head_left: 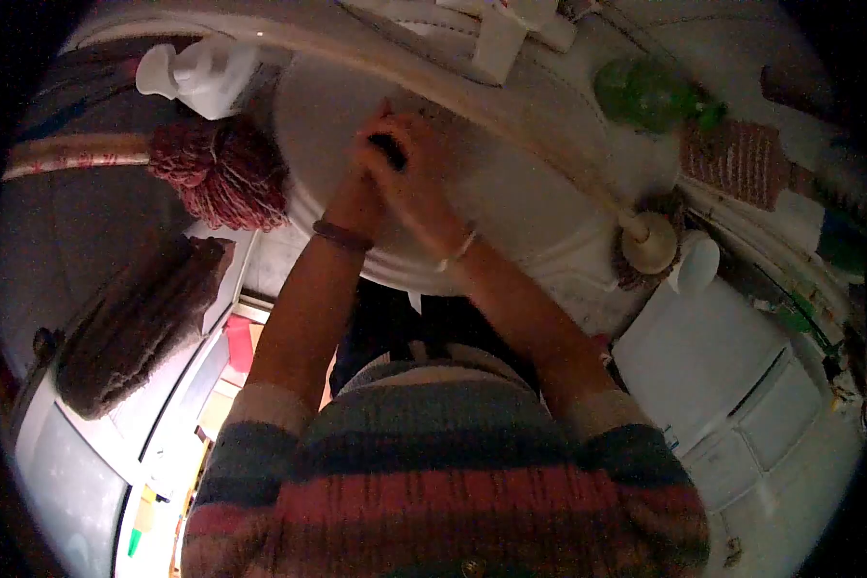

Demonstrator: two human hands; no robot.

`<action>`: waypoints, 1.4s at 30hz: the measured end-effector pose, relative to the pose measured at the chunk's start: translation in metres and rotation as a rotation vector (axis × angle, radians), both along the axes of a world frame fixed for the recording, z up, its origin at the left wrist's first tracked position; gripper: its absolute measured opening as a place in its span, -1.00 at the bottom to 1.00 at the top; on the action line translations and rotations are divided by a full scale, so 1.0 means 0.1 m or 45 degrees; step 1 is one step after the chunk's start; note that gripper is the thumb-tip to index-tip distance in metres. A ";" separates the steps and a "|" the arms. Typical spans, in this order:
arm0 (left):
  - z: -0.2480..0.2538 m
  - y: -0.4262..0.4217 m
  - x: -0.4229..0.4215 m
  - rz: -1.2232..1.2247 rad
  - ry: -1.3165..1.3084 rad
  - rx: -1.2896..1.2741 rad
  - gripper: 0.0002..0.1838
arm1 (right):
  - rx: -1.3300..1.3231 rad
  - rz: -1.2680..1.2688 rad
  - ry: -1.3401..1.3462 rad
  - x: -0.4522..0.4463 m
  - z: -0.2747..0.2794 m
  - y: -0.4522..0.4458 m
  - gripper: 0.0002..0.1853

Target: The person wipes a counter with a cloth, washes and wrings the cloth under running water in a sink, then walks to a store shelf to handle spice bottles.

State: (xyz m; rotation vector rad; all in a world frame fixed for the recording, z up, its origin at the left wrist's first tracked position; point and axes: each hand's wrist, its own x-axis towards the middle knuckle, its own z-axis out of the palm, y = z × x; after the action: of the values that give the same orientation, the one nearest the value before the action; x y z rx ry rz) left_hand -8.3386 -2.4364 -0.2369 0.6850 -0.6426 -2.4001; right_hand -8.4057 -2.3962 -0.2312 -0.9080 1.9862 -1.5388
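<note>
Over a round white basin (511, 207), my two hands are pressed together in dim light. My right hand (411, 166) lies over my left hand (362, 183), with its fingers curled around. A small black patch (388, 151) shows between them; whether it is an object or a dark gap, I cannot make out. Most fingers of my left hand are hidden behind the right one. On my left wrist sits a brown bracelet (342, 234), and on the right wrist a pale bracelet (458, 248).
A long wooden pole (511, 125) crosses above the basin. A white tap (499, 43) and a green bottle (645, 93) stand behind. To the left are a red string mop (217, 178), a white jug (202, 77) and a brown towel (144, 328). A white cup (696, 264) is at right.
</note>
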 end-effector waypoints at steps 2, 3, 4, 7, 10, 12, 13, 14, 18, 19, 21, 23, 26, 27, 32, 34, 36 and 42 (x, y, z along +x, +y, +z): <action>0.00 -0.03 0.01 -0.031 -0.371 -0.614 -0.70 | -0.106 -0.074 0.313 0.15 0.13 0.05 -0.79; 0.00 -0.03 -0.01 -0.009 -0.523 -0.572 -0.70 | 0.006 -0.063 0.079 -0.01 -0.07 0.01 -0.78; -0.01 -0.02 -0.02 0.009 -0.669 -0.522 -0.70 | 0.115 -0.048 -0.160 -0.29 -0.44 -0.07 -0.78; -0.02 -0.04 -0.26 0.124 -0.680 0.401 -0.69 | -0.039 -0.111 -0.515 -0.37 -0.62 -0.13 -0.79; 0.07 -0.04 -0.23 0.095 -0.809 0.190 -0.67 | 0.005 -0.204 -1.377 -0.34 -0.27 0.01 -0.82; 0.00 -0.13 -0.15 -0.100 -0.906 -0.129 -0.67 | 0.055 -0.222 -1.697 -0.31 -0.09 0.04 -0.85; 0.00 -0.15 -0.13 -0.059 -0.805 0.033 -0.67 | 0.035 -0.203 -1.613 -0.30 -0.05 0.05 -0.87; 0.00 -0.13 -0.09 -0.018 -0.706 0.203 -0.66 | 0.025 -0.188 -1.532 -0.29 0.00 0.08 -0.88; 0.26 -0.06 -0.04 0.045 -0.275 0.840 -0.63 | -0.104 0.297 0.248 -0.29 0.39 0.16 -0.90; 0.15 -0.04 -0.01 0.016 -0.404 0.313 -0.64 | -0.196 0.295 0.442 -0.23 0.44 0.17 -0.92; -0.05 0.00 0.02 -0.006 -0.641 -0.418 -0.67 | -0.239 0.163 0.385 -0.12 0.39 0.19 -0.93; 0.28 0.00 -0.14 0.045 -0.954 -0.465 -0.69 | -0.137 -0.106 -0.131 0.04 0.20 0.25 -0.89; 0.36 0.06 -0.22 0.096 -1.176 -0.605 -0.73 | -0.163 -0.255 -1.099 0.00 0.28 0.21 -0.80; 0.32 0.08 -0.23 0.112 -1.194 -0.756 -0.74 | -0.341 -0.219 -1.315 0.01 0.20 0.22 -0.79; 0.49 0.13 -0.17 0.073 -1.011 -1.683 -0.86 | -0.812 0.021 -2.056 0.07 0.12 0.27 -0.81; 0.57 0.09 -0.14 0.045 -0.886 -1.839 -0.88 | -0.850 0.091 -2.164 0.08 0.13 0.26 -0.79; 0.62 0.07 -0.11 0.004 -0.805 -1.953 -0.88 | -0.861 0.132 -2.214 0.10 0.10 0.24 -0.77; 0.62 -0.01 0.11 -0.384 -0.725 -2.117 -0.82 | -0.692 0.231 -2.235 0.14 0.00 0.35 -0.72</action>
State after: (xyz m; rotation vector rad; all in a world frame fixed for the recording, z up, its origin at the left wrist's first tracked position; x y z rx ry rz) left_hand -8.3274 -2.4377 -0.1753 0.4202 -2.5454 -1.0192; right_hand -8.3922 -2.3611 -0.2316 0.2584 0.2315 -1.6775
